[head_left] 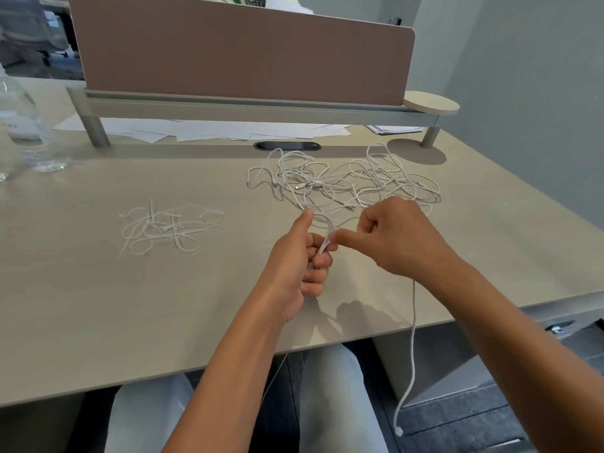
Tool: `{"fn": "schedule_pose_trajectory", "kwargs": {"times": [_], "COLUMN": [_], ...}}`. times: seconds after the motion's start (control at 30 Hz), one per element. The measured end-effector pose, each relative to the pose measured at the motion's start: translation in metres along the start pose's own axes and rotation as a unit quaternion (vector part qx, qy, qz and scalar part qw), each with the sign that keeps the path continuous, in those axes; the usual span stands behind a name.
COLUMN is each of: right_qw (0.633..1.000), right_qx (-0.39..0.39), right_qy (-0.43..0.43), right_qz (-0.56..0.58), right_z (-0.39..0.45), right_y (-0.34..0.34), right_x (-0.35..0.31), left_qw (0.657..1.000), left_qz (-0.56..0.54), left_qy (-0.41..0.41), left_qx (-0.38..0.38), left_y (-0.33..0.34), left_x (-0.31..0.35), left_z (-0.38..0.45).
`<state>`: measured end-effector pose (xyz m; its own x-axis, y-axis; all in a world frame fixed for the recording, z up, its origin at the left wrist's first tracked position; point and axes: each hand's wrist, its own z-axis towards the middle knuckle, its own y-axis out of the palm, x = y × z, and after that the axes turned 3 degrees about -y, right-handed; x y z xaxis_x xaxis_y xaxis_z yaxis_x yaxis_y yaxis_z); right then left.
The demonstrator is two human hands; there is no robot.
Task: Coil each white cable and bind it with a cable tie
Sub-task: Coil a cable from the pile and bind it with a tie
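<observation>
A tangle of white cables (346, 179) lies on the beige desk (130, 289) beyond my hands. One white cable (413, 338) is held over the desk's front part: my left hand (294, 269) is shut around a folded bunch of it, index finger pointing up. My right hand (392, 237) pinches the same cable at the top of that bunch. From under my right hand the cable's free end hangs past the desk edge to its connector near the floor. A loose pile of white cable ties (166, 225) lies to the left.
A clear plastic bottle (23, 125) stands at the far left. A brown divider panel (242, 47) on a grey rail crosses the back, with papers (209, 130) beneath it and a dark cable grommet (287, 145). My knees show under the desk edge.
</observation>
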<state>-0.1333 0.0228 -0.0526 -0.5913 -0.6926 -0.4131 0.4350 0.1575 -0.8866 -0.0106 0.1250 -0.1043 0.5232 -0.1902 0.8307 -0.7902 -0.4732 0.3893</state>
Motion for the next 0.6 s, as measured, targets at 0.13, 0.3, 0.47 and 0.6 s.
{"fn": "schedule_pose_trajectory", "kwargs": {"times": [0.13,0.3,0.47,0.6], "right_qw": [0.992,0.984,0.988,0.993], "right_qx": [-0.116,-0.117,-0.021,0.022], "right_qy": [0.007,0.042,0.042,0.024], "right_qz": [0.057,0.125,0.15,0.115], "right_z": [-0.001,-0.002,0.003,0.006], "right_y": [-0.01,-0.022,-0.013,-0.008], "right_x": [0.006,0.011,0.012,0.012], "left_qw": [1.0,0.998,0.999,0.999], "left_qz": [-0.027,-0.052,-0.041,-0.038], "left_qy": [-0.005,-0.012,-0.001,0.014], "left_qx": [0.005,-0.016,-0.009,0.017], "left_y": [-0.006,-0.008,-0.002,-0.002], "left_x": [-0.002,-0.004,-0.003,-0.005], "left_z": [0.002,0.004,0.004,0.005]}}
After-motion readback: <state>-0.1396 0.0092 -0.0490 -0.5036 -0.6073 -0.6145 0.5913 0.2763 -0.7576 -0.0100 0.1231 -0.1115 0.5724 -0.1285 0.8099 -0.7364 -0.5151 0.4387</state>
